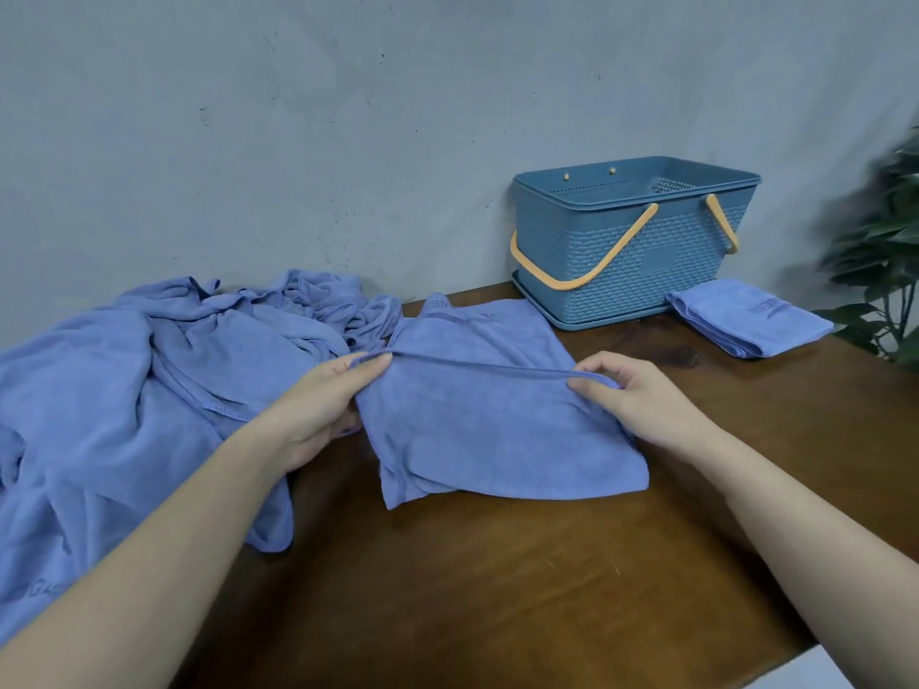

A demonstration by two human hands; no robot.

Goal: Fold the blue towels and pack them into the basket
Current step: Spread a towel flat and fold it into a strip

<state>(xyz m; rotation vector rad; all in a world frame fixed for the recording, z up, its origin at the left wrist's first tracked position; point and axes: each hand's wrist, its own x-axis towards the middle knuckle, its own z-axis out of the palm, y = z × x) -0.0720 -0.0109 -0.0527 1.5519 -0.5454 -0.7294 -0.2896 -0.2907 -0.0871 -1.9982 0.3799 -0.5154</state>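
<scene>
hands: left hand [318,400] and right hand [631,395] pinch the blue towel [497,430] fold corners | edge taut for a square fold | basket [631,241] waiting

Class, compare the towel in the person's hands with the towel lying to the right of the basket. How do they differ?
The held towel is pinched at both ends, larger and half folded; the towel by the basket lies untouched in a small, thick, finished bundle. Both are blue and rest on the table, outside the basket.
</scene>
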